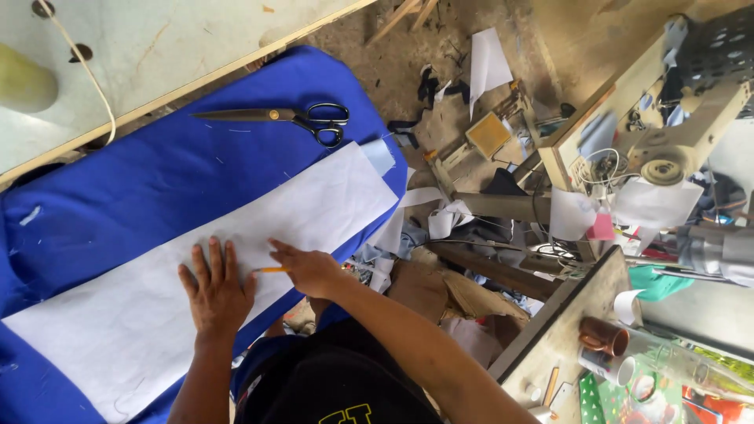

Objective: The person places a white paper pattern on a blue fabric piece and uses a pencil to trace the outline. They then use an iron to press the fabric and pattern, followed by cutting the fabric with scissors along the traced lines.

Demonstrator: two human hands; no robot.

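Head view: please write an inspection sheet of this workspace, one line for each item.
Surface: blue cloth spread over the table.
Job's things: white pattern lies flat on the cloth; pencil at its near edge.
Clutter: scissors on the cloth; scraps on the floor.
Hands: left hand flat on the pattern; right hand holds the pencil.
Cables: cord across the pale board.
Surroundings: sewing machine, cups.

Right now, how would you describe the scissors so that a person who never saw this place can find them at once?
Start from the big blue cloth spread over the table. A long white paper sheet lies across it under both hands; look beyond the sheet, toward the far edge of the cloth. There lie the scissors, alone on bare blue, with long dark blades and black loop handles.
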